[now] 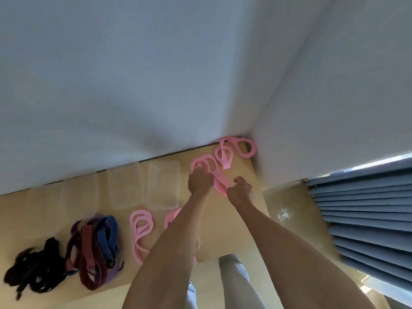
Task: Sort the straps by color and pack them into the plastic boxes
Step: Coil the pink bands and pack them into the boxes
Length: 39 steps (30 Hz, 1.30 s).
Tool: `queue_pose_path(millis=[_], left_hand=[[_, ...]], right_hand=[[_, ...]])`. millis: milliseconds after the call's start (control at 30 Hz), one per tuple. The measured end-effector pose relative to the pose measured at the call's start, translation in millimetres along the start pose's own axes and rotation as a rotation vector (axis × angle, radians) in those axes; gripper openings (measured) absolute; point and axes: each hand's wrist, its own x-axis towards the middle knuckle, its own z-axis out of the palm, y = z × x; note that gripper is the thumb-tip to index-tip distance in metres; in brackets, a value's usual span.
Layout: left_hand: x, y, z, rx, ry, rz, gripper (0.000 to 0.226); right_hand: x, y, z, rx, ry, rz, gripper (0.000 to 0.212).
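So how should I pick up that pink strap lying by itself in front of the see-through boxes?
Take the pink strap at its coiled end nearest the clear boxes, coming straight down from above. There the loops lie stacked, so one pinch probably gathers them all, and the long tail toward the table's front edge just trails after. Both hands are closed on another pink strap.
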Motion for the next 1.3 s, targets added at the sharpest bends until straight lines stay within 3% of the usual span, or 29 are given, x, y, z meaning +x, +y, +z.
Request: queue_pose_path(millis=[167,267,367,467,600,700,767,867,933,1000,1067,1133,1233,1300], left_hand=[[23.8,41.0,20.8,-0.048,0.206,0.17,0.021],[33.5,65.9,30.9,0.005,0.141,0.154,0.029],[41.5,76.5,41.0,0.045,0.071,0.117,0.021],[44.9,79.9,45.4,-0.001,0.099,0.047,0.026],[49.1,78.6,46.7,-0.039,0.182,0.047,0.015],[56.2,75.7,45.8,-0.021,0.166,0.047,0.014],[60.5,75.2,43.4,0.004,0.125,0.05,0.01],[66.6,79.7,35.5,-0.032,0.075,0.075,0.005],[65.8,84.6,30.7,-0.218,-0.008,0.106,0.018],[60.5,88.1,23.7,-0.535,-0.188,0.108,0.028],[56.6,89.1,16.3,-0.757,-0.326,0.073,0.012],[52.5,88.6,9.8,-0.754,-0.338,0.056,0.017],[46.6,88.6,6.5,-0.64,-0.176,0.102,0.029],[44.1,89.5,5.0,-0.474,-0.111,0.151,0.014]], right_hand=[[32.9,-8.3,6.6,0.133,0.021,0.037,0.045],[51.5,-13.7,3.1,0.249,0.078,0.078,0.044],[67.2,-18.4,-5.8,0.31,0.137,0.114,0.04],[79.4,-23.1,-14.9,0.365,0.188,0.147,0.04],[86.6,-31.4,-19.4,0.281,0.229,0.03,0.048],[93.0,-42.7,-20.0,0.291,0.287,-0.06,0.056],[96.3,-47.8,-19.4,0.3,0.298,-0.078,0.051],[100.0,-48.7,-18.2,0.339,0.274,-0.081,0.032],[102.7,-49.7,-16.5,0.366,0.229,-0.121,0.015],[103.7,-52.8,-16.6,0.435,0.186,-0.118,0.018],[103.9,-54.3,-19.5,0.556,0.145,-0.051,0.024],[101.8,-53.4,-23.3,0.666,0.089,-0.022,0.025],[99.1,-52.9,-24.3,0.71,0.01,-0.043,0.029],[94.4,-52.8,-23.3,0.686,0.012,-0.019,0.039]])
